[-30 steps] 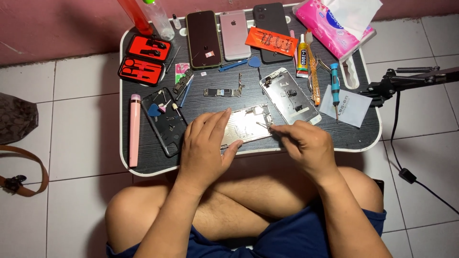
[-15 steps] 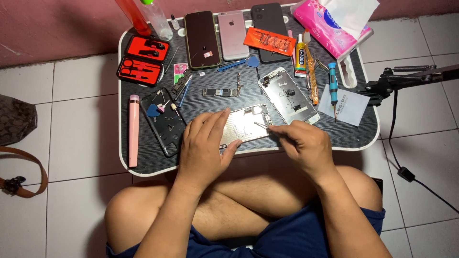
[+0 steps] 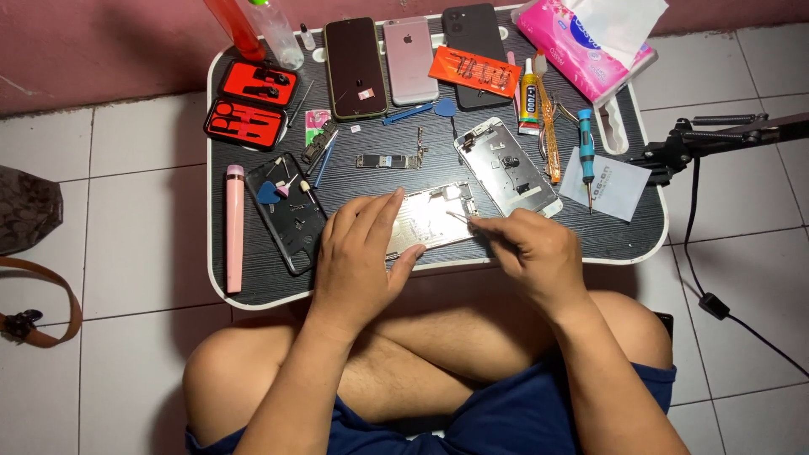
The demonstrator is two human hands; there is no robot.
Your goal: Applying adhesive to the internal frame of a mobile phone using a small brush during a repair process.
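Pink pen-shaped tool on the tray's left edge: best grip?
Pinch the pink tool mid-barrel from above, fingers on its long left and right sides. It lies flat, lengthwise front to back, with bare tray on both sides, apart from the black phone case.

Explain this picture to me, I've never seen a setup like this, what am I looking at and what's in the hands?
There is no machine here: a person sits cross-legged on a tiled floor, and a camera worn on their head looks down at their own two hands. In front of them stands a small dark lap table. The left hand lies flat on an opened phone body, steadying it. The right hand pinches a thin metal tool, its tip on that phone. Around it lie a second opened phone frame, three whole phones at the far edge, a red tool case, a glue tube, a blue screwdriver, a pink tissue pack and a pink stick.
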